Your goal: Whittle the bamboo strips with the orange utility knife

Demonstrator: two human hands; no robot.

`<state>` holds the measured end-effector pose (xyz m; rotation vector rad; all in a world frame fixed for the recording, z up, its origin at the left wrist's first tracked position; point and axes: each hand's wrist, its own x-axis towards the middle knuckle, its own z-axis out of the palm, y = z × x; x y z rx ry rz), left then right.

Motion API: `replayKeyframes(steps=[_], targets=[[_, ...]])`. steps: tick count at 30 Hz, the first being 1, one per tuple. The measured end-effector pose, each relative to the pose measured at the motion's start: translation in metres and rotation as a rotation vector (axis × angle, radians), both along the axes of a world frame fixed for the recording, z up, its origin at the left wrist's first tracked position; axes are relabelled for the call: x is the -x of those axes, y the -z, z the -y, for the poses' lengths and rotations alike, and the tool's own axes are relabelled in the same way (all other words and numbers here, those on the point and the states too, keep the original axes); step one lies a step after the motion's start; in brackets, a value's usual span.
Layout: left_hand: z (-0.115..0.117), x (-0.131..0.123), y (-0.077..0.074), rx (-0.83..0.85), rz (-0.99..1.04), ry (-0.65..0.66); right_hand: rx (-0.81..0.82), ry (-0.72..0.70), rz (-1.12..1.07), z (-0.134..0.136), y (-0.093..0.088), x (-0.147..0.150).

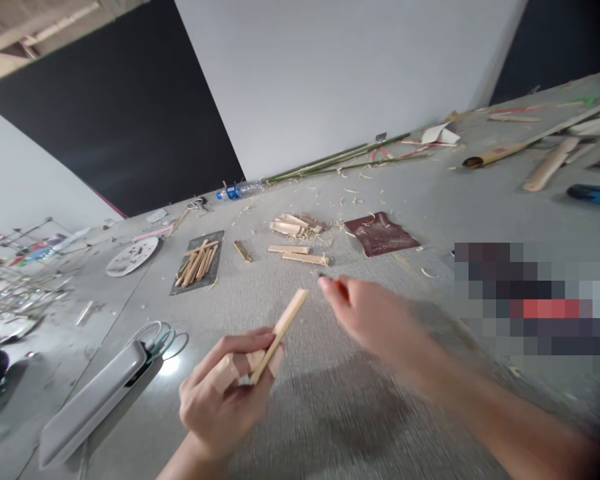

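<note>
My left hand is closed around a flat, pale bamboo strip, which slants up and to the right. Tape or bandage wraps some of this hand's fingers. To the right of the strip, and apart from it, my right hand grips a small orange tool with a dark tip. Motion blur and the fingers hide most of the tool, so its kind cannot be made out. Beyond the hands lie two loose bamboo strips and a pile of short bamboo pieces among curled shavings.
A dark sheet bears several sticks. Brown sandpaper-like sheet lies at the back right. A grey power bank with cables stands at left. Further back are a plastic bottle, long green stalks and a bamboo tube.
</note>
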<state>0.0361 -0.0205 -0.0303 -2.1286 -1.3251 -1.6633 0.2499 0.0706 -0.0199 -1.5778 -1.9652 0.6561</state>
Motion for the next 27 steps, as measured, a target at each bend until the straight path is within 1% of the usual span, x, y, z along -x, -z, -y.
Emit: replayKeyframes(steps=[2, 4, 6, 9, 11, 13, 20, 27], targets=[[0.000, 0.000, 0.002, -0.027, 0.031, 0.015, -0.052, 0.116, 0.007, -0.010, -0.003, -0.008], [-0.005, 0.003, 0.006, 0.006, 0.055, -0.011, -0.086, 0.133, -0.014, -0.011, -0.008, -0.011], [-0.011, 0.007, 0.011, 0.086, 0.102, -0.047, -0.083, 0.061, -0.048, -0.004, -0.012, -0.006], [-0.019, 0.012, 0.015, 0.185, 0.183, -0.076, -0.033, -0.110, -0.096, 0.012, -0.009, 0.005], [-0.021, 0.014, 0.016, 0.211, 0.217, -0.087, 0.003, -0.196, -0.117, 0.019, -0.006, 0.010], [-0.020, 0.014, 0.016, 0.224, 0.249, -0.093, 0.032, -0.243, -0.132, 0.022, -0.004, 0.012], [-0.018, 0.012, 0.013, 0.284, 0.351, -0.113, 0.077, -0.275, -0.181, 0.023, -0.009, 0.009], [-0.021, 0.016, 0.012, 0.337, 0.405, -0.170, 0.100, -0.288, -0.195, 0.024, -0.005, 0.012]])
